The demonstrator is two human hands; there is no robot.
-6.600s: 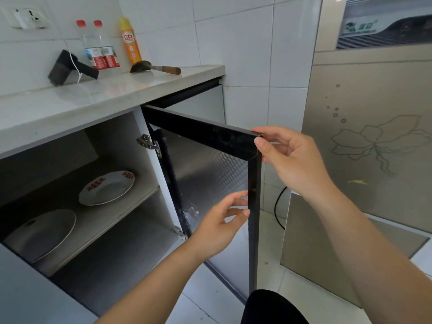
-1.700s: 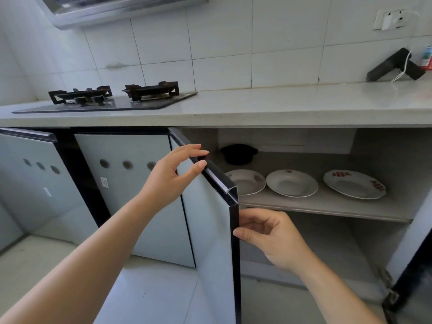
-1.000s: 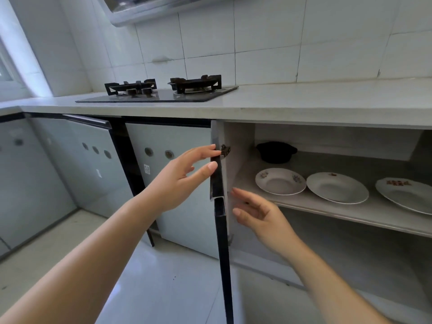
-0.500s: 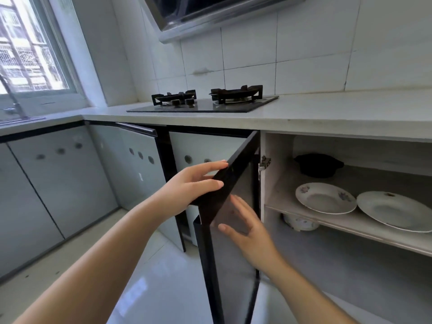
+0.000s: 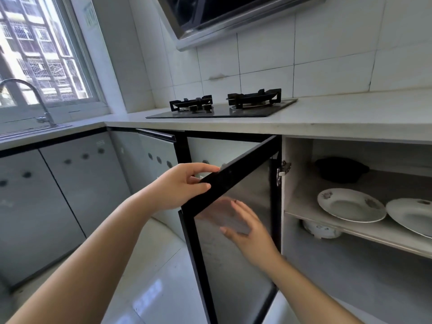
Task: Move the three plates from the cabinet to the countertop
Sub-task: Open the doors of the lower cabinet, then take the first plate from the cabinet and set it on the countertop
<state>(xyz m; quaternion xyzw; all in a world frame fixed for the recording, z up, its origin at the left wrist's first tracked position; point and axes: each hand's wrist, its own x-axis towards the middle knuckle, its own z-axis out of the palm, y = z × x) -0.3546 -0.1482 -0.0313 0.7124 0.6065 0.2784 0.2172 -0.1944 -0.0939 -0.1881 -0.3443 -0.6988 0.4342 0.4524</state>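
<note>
Two white plates lie on the cabinet shelf (image 5: 327, 224): a flowered plate (image 5: 350, 205) and, to its right, a plain plate (image 5: 413, 216) cut off by the frame edge. A third plate is out of view. The black-framed left cabinet door (image 5: 233, 183) stands wide open. My left hand (image 5: 184, 184) grips the door's top edge. Below it, my right hand (image 5: 247, 230) is flat and open against the door's inner panel. The pale countertop (image 5: 339, 118) runs above the cabinet.
A black pot (image 5: 341, 169) sits at the back of the shelf and a white bowl (image 5: 320, 229) under it. A gas hob (image 5: 224, 106) lies on the counter's left part, a range hood above. A faucet (image 5: 30, 99) and window are at far left.
The left door has swung further open toward the neighbouring cabinet. My view has turned left, so the rightmost plate has left the frame. My right hand moved from the door's edge to its inner face.
</note>
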